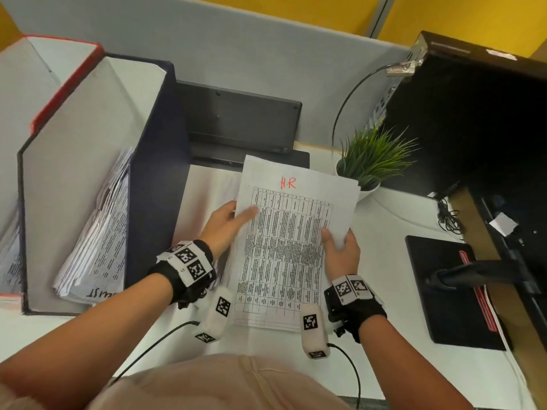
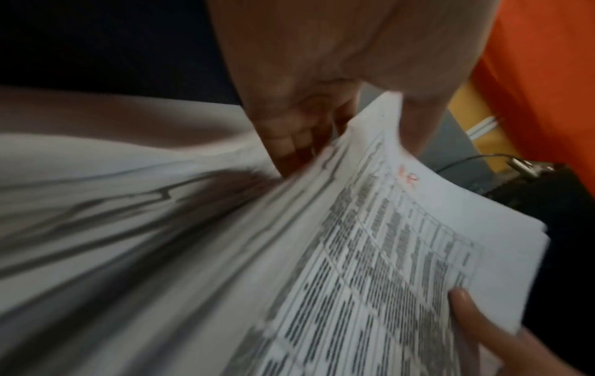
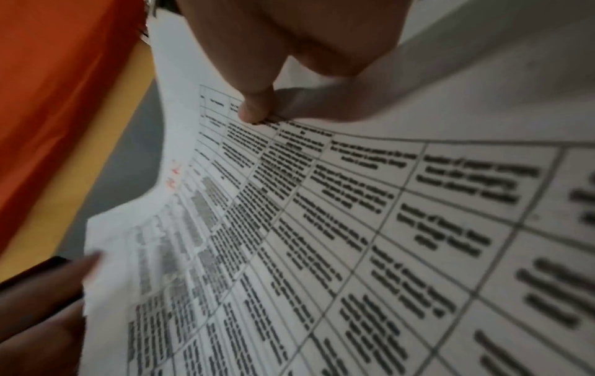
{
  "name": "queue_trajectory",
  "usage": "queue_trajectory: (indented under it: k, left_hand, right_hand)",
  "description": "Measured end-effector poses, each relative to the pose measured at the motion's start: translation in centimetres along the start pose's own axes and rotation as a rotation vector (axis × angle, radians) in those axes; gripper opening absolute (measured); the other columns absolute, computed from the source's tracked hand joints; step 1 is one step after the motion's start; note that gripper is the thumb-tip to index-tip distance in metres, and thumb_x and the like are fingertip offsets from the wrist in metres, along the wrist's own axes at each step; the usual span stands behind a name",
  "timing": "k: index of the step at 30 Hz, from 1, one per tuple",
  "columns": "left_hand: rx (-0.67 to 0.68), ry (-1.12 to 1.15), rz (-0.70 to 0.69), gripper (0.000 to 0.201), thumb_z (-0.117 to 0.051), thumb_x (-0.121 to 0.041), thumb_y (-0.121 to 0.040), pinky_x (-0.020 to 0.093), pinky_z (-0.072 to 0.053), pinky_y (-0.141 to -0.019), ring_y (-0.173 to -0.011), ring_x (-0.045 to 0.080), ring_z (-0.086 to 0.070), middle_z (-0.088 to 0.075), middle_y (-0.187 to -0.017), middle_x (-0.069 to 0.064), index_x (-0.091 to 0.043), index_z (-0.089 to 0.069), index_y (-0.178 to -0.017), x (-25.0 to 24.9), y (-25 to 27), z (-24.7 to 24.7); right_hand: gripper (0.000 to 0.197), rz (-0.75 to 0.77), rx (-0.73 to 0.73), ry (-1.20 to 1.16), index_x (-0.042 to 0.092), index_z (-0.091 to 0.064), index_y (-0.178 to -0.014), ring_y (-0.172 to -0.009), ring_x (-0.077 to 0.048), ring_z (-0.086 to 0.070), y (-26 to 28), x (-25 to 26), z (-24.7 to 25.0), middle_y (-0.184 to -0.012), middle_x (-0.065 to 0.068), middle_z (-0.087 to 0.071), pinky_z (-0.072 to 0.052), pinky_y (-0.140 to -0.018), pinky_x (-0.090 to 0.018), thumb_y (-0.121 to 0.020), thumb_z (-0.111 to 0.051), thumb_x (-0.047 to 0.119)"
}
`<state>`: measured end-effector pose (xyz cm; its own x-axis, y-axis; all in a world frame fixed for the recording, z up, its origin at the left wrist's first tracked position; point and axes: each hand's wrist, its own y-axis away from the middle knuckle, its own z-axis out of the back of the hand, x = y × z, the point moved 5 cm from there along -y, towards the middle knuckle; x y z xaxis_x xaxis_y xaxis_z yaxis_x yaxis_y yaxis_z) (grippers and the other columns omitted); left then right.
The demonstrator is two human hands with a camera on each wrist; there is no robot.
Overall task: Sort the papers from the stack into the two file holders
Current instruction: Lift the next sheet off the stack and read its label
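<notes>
Head view: both hands hold a bundle of papers [image 1: 293,232] over the middle of the desk [image 1: 390,241], near its front edge; the top sheet carries a printed table and a red "HR" [image 1: 288,183].
Left hand [image 1: 226,224]: clamped on the bundle's left edge, thumb on top; the left wrist view shows fingers [image 2: 289,132] curled under the sheets.
Right hand [image 1: 340,250]: clamped on the right edge, thumb pressing the top sheet, fingers underneath and mostly hidden.
Stack: more sheets seem to lie under the bundle on the desk, but how many I cannot tell.
Blue holder [image 1: 154,173]: stands at the desk's left edge, open to the camera, with a leaning sheaf of printed sheets [image 1: 97,235] inside.
Red holder [image 1: 62,84]: farther left, touching the blue one; papers show at its lower left, its labelling unreadable.
Step in hand: judged as reading the mark and separating the HR sheets for filing.
Doing it well: fan the left edge with the thumb so only like-marked sheets come away; keep the right hand firm so the rest do not slide; square the edges before lowering them into a holder, since loose corners would likely catch on the sheaf already there.
Which holder takes HR: cannot tell from these views.
Nearby: a plant [image 1: 370,161] at the desk's back edge, just behind the bundle.
</notes>
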<state>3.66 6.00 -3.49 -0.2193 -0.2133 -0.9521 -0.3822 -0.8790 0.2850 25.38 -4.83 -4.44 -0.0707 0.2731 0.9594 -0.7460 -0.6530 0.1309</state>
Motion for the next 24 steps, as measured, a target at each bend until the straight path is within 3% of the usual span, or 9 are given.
queue_trajectory:
  k: [2, 4, 8, 11, 13, 15, 19, 21, 24]
  left_hand:
    - [0.0, -0.158, -0.076, 0.035, -0.065, -0.023, -0.085, 0.017, -0.047, -0.082, -0.1, 0.006, -0.06, -0.063, -0.112, -0.008, -0.018, -0.055, -0.118, -0.5, 0.0, -0.3]
    - [-0.028, -0.231, -0.138, 0.038, -0.062, -0.014, -0.087, 0.015, -0.046, -0.081, -0.101, 0.007, -0.059, -0.061, -0.116, -0.005, -0.014, -0.053, -0.124, -1.4, 0.2, -0.5]
    - [-0.154, -0.179, -0.332, 0.038, -0.06, -0.014, -0.089, 0.002, -0.045, -0.076, -0.095, -0.006, -0.056, -0.059, -0.112, -0.011, -0.013, -0.052, -0.126, -5.0, 1.2, -0.1]
    - [-0.22, -0.093, -0.461, 0.036, -0.061, -0.014, -0.088, 0.005, -0.047, -0.081, -0.097, -0.006, -0.059, -0.062, -0.112, -0.01, -0.01, -0.055, -0.124, -7.9, 2.3, 0.3]
    - [-0.241, -0.054, -0.524, 0.033, -0.062, -0.013, -0.087, 0.004, -0.046, -0.08, -0.096, -0.011, -0.059, -0.062, -0.106, -0.021, -0.012, -0.057, -0.119, -8.9, 2.9, 0.7]
    - [-0.237, -0.033, -0.515, 0.031, -0.066, -0.012, -0.084, 0.004, -0.048, -0.078, -0.092, -0.015, -0.059, -0.061, -0.097, -0.03, -0.017, -0.058, -0.113, -8.6, 3.2, 0.8]
    - [-0.081, -0.191, -0.28, 0.034, -0.066, -0.02, -0.084, 0.031, -0.054, -0.088, -0.092, 0.007, -0.064, -0.068, -0.105, 0.001, -0.006, -0.061, -0.115, -5.5, 2.3, -0.2]
    - [-0.095, -0.211, -0.277, 0.036, -0.064, -0.023, -0.086, 0.02, -0.052, -0.083, -0.091, 0.004, -0.063, -0.066, -0.111, 0.002, -0.008, -0.061, -0.118, -4.9, 2.2, -0.1]
    - [-0.168, -0.16, -0.349, 0.037, -0.064, -0.027, -0.085, 0.002, -0.047, -0.072, -0.089, -0.012, -0.057, -0.064, -0.106, -0.009, -0.011, -0.062, -0.119, -5.5, 2.1, 0.5]
  right_hand:
    - [0.03, 0.063, -0.018, 0.001, 0.006, -0.057, -0.117, -0.105, -0.024, -0.061, -0.1, 1.4, -0.2, -0.115, -0.01, -0.064, -0.048, -0.091, -0.032, -0.088, -0.061, 0.016]
    - [0.023, 0.117, -0.028, -0.025, 0.007, -0.059, -0.109, -0.103, -0.023, -0.062, -0.3, 3.0, -0.3, -0.109, -0.007, -0.065, -0.051, -0.089, -0.03, -0.088, -0.062, 0.015]
    - [0.017, 0.239, -0.023, -0.188, 0.02, -0.058, -0.1, -0.096, -0.011, -0.063, -0.1, 7.1, -0.2, -0.097, 0.007, -0.064, -0.05, -0.076, -0.008, -0.087, -0.063, 0.011]
    - [0.02, 0.331, 0.006, -0.297, 0.028, -0.059, -0.097, -0.095, -0.001, -0.065, 0.6, 10.2, 0.1, -0.098, 0.014, -0.066, -0.053, -0.08, -0.014, -0.086, -0.064, 0.012]
    - [0.024, 0.359, 0.019, -0.346, 0.03, -0.06, -0.099, -0.096, 0.0, -0.065, 1.0, 11.1, 0.4, -0.097, 0.016, -0.068, -0.053, -0.079, -0.015, -0.084, -0.067, 0.013]
    - [0.03, 0.319, 0.045, -0.37, 0.022, -0.061, -0.106, -0.095, 0.0, -0.066, 1.2, 10.4, 0.3, -0.1, 0.012, -0.069, -0.054, -0.079, -0.015, -0.08, -0.071, 0.011]
    - [0.036, 0.177, 0.096, -0.255, 0.008, -0.062, -0.112, -0.09, -0.002, -0.065, 2.0, 7.6, -0.9, -0.104, 0.001, -0.066, -0.053, -0.085, -0.022, -0.077, -0.073, 0.009]
    - [0.031, 0.155, 0.087, -0.247, 0.016, -0.064, -0.106, -0.092, -0.003, -0.064, 2.0, 6.9, -0.8, -0.103, 0.006, -0.066, -0.053, -0.085, -0.022, -0.077, -0.073, 0.011]
    - [0.024, 0.178, 0.09, -0.301, 0.03, -0.066, -0.087, -0.088, 0.006, -0.066, 1.7, 6.6, -0.5, -0.087, 0.021, -0.071, -0.053, -0.072, -0.01, -0.074, -0.077, 0.013]
